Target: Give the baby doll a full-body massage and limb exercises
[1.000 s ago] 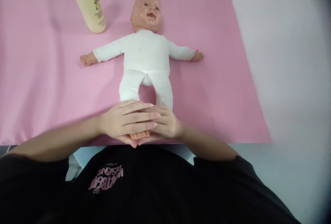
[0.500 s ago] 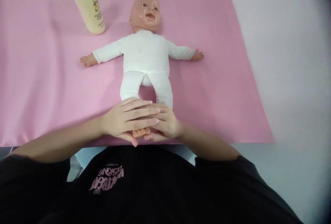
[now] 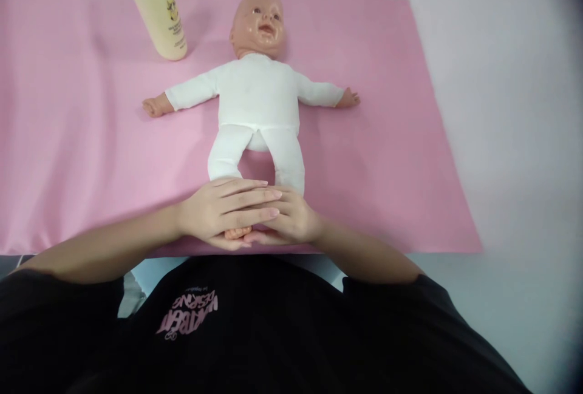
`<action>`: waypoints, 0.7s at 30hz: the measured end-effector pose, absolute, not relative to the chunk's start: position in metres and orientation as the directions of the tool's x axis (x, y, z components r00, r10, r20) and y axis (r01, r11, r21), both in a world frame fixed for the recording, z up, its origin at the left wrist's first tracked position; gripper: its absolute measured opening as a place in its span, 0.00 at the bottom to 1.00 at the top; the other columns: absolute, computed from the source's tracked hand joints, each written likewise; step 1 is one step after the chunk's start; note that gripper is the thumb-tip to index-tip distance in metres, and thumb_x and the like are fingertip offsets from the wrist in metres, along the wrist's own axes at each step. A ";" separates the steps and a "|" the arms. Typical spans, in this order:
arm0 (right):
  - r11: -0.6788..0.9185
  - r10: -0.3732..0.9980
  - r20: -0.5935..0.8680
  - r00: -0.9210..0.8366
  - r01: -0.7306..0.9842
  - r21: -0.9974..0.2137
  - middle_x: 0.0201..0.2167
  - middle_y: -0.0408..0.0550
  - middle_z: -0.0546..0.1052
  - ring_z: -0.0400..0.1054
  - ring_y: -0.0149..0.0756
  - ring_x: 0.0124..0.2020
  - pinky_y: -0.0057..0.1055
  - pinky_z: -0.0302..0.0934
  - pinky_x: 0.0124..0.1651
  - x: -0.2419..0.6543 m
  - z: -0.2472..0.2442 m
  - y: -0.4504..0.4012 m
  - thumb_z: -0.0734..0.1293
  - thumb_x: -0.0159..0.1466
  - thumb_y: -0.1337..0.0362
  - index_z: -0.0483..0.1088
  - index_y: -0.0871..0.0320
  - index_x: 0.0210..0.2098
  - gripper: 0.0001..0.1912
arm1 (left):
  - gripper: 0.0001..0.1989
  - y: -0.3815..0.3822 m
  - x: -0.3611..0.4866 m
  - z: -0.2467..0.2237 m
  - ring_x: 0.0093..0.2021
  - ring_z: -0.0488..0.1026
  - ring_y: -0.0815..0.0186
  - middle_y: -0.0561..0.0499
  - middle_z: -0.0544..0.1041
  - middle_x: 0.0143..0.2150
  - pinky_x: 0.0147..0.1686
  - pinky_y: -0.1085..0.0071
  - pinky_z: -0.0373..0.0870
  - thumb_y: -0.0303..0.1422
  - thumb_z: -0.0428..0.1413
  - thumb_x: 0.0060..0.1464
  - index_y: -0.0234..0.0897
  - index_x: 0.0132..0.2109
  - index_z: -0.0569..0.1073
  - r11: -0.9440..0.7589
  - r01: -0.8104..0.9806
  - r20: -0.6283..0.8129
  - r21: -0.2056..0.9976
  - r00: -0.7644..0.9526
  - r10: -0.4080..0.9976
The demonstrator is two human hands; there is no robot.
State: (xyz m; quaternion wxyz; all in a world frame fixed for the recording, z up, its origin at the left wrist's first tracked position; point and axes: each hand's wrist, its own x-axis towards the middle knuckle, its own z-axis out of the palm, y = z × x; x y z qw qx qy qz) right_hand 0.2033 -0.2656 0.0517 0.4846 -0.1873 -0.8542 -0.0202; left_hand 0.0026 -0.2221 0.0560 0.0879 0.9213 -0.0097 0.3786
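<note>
A baby doll [image 3: 259, 93] with a bald plastic head and white cloth body lies on its back, arms spread and legs toward me. My left hand [image 3: 221, 209] lies across the fingers of my right hand [image 3: 291, 218], and both are closed around the doll's foot. Only a row of toes [image 3: 237, 233] shows below my fingers, between the thumbs. The other foot is hidden beneath my hands, so I cannot tell whether it is held too.
A pale yellow lotion bottle [image 3: 157, 11] stands at the upper left, beside the doll's head. Pink cloth [image 3: 378, 169] covers the surface under the doll, its front edge close to my body. A whitish surface [image 3: 501, 108] lies to the right.
The doll's toes have shifted slightly left between my hands. My left thumb has drawn in from pointing downward, and the doll's leg on the left bows out a little more.
</note>
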 end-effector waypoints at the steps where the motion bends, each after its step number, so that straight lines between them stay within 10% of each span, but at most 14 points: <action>1: 0.932 0.293 0.835 -0.465 0.333 -0.142 0.38 0.45 0.79 0.75 0.30 0.43 0.29 0.76 0.47 0.203 0.052 -0.265 0.66 0.72 0.52 0.70 0.59 0.42 0.15 | 0.25 -0.222 0.003 0.056 0.66 0.71 0.54 0.39 0.78 0.59 0.59 0.58 0.77 0.46 0.48 0.70 0.33 0.62 0.71 -0.985 -0.095 0.714 0.147 0.699 0.039; 21: 0.937 0.301 0.832 -0.466 0.307 -0.167 0.39 0.44 0.79 0.76 0.30 0.45 0.30 0.78 0.50 0.203 0.050 -0.266 0.68 0.71 0.57 0.71 0.60 0.43 0.11 | 0.27 -0.218 -0.003 0.054 0.67 0.70 0.58 0.41 0.77 0.61 0.62 0.59 0.75 0.46 0.36 0.74 0.38 0.63 0.72 -0.978 -0.129 0.692 0.165 0.722 0.022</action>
